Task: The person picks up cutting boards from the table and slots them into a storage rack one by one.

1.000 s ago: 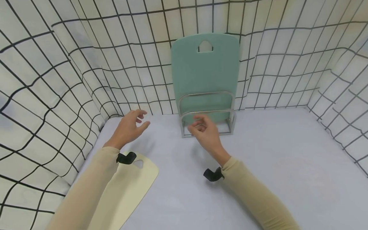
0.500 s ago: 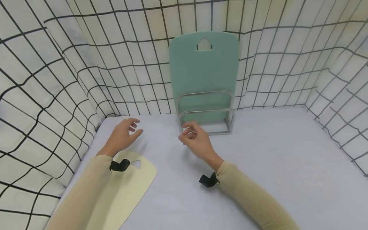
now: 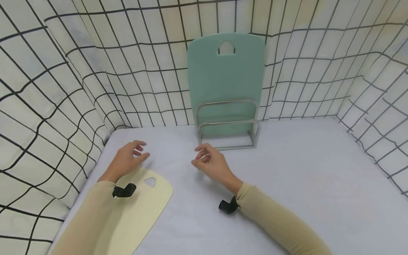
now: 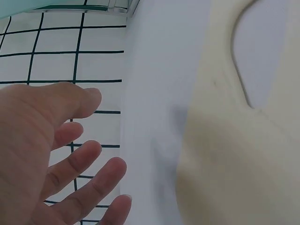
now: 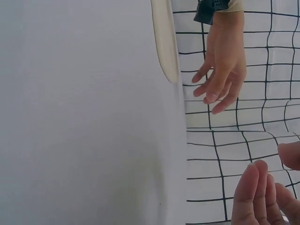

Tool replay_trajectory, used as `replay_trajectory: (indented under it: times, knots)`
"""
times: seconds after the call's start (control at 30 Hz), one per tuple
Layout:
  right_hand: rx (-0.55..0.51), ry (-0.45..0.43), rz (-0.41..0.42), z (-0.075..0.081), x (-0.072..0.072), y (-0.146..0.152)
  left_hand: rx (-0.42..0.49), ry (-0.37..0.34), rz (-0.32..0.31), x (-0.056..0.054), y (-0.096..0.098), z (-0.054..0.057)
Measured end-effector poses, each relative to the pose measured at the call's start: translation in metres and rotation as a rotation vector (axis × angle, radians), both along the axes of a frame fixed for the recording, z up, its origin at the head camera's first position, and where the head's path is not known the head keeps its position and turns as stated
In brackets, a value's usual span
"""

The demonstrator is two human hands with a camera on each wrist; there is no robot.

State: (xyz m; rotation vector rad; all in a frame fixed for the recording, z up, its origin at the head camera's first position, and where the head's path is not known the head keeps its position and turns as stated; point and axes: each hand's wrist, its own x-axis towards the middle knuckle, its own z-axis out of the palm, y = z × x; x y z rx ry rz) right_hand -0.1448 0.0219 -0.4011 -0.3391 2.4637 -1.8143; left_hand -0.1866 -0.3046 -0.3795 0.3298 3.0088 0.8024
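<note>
My left hand (image 3: 127,159) hovers over the far end of a cream cutting board (image 3: 146,205), its fingers loosely bent and holding nothing. The board lies flat on the white surface at the left, partly covered by my left forearm, with its handle hole showing. My right hand (image 3: 213,164) hangs in front of a metal rack (image 3: 227,147), fingers loosely curled, thumb and fingertips apart, nothing between them. In the rack a green cutting board (image 3: 226,78) stands upright, handle hole at the top. The left wrist view shows the cream board (image 4: 225,159) beside my spread fingers.
A white cloth with a black grid pattern (image 3: 153,71) hangs behind and along both sides of the white tabletop (image 3: 306,177). Each sleeved wrist carries a small black camera mount, the left one (image 3: 124,190) above the cream board.
Both hands have drawn back toward the body and a little to the left, the right one moving away from the rack. Both boards and the rack stay in place.
</note>
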Motion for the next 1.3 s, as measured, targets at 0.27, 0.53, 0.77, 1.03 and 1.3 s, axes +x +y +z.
replay_trajectory:
  times: [0.27, 0.53, 0.77, 1.03, 1.3]
  knots:
    - [0.062, -0.023, 0.045, -0.009, 0.004, -0.009, -0.021, -0.025, -0.004, 0.004, -0.011, -0.005]
    - [0.072, -0.049, 0.086, -0.014, 0.006, -0.015, -0.021, -0.06, 0.016, 0.007, -0.025, -0.01]
    - [0.067, -0.091, 0.111, -0.015, 0.008, -0.021, 0.008, -0.098, 0.012, 0.01, -0.033, -0.019]
    - [0.076, -0.117, 0.152, -0.018, 0.012, -0.03, 0.004, -0.094, 0.009, 0.015, -0.044, -0.028]
    - [0.092, -0.151, 0.228, -0.019, 0.014, -0.043, -0.01, -0.12, -0.011, 0.016, -0.045, -0.027]
